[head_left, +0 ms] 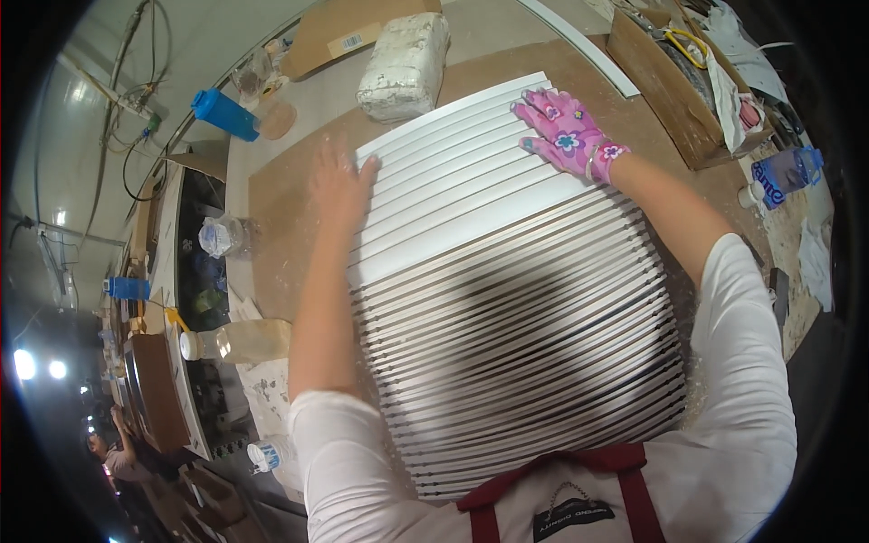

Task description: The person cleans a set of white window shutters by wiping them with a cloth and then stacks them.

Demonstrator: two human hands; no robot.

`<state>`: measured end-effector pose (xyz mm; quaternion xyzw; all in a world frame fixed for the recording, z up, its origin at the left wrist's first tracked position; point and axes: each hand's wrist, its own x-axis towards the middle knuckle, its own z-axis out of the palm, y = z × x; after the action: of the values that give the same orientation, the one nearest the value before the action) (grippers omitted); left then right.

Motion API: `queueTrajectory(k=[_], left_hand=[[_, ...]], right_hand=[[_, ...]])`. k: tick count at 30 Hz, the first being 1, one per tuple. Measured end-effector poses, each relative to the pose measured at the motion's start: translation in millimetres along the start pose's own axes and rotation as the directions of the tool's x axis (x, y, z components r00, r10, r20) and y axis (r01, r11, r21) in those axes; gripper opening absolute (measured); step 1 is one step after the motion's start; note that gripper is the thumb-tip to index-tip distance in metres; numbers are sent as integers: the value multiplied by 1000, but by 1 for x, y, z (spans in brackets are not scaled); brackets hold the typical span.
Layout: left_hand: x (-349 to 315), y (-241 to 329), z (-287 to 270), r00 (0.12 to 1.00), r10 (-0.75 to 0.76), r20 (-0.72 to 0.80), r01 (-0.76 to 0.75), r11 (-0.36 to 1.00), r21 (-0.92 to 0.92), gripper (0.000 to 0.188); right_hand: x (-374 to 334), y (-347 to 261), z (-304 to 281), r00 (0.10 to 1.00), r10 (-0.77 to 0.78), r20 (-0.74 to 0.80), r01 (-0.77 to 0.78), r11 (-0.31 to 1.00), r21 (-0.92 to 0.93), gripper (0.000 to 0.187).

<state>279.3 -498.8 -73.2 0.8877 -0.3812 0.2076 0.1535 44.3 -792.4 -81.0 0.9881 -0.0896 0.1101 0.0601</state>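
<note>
A white panel of long parallel slats [453, 172] lies on the worktable in front of me. Its far slats sit flat and overlapping, while the nearer slats [516, 335] stand apart with dark gaps and small pins along both ends. My left hand [339, 185], bare, is at the panel's far left edge, fingers stretched out and thumb beside the slat ends. In a pink flowered glove, my right hand [568, 136] rests on the far right end of the slats with its fingers extended. Neither hand is closed around anything.
Beyond the panel sits a white wrapped block [405, 65] beside a cardboard piece [330, 36]. A blue bottle [224, 114] and a jug of yellowish liquid [249, 341] stand at left. A cardboard box [665, 95] and a clear bottle [786, 172] are at right. Another person [122, 452] is far left.
</note>
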Motion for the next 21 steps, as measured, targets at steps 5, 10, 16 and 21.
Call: queueTrajectory(k=[5,10,16,21], left_hand=[[16,8,22,917,-205,343,180,978,104,60],[26,13,24,890,-193,414,173,981,86,63],[20,7,11,933,-163,321,151,987,59,62],[-55,20,-41,995,31,-92,-56,957,-285,54]], right_hand=[[10,1,5,999,32,42,-35,996,81,63],[12,9,2,996,36,85,-40,998,40,64],[23,-4,-1,985,89,149,-95,995,36,70],[1,17,3,980,144,135,-153,986,61,68]])
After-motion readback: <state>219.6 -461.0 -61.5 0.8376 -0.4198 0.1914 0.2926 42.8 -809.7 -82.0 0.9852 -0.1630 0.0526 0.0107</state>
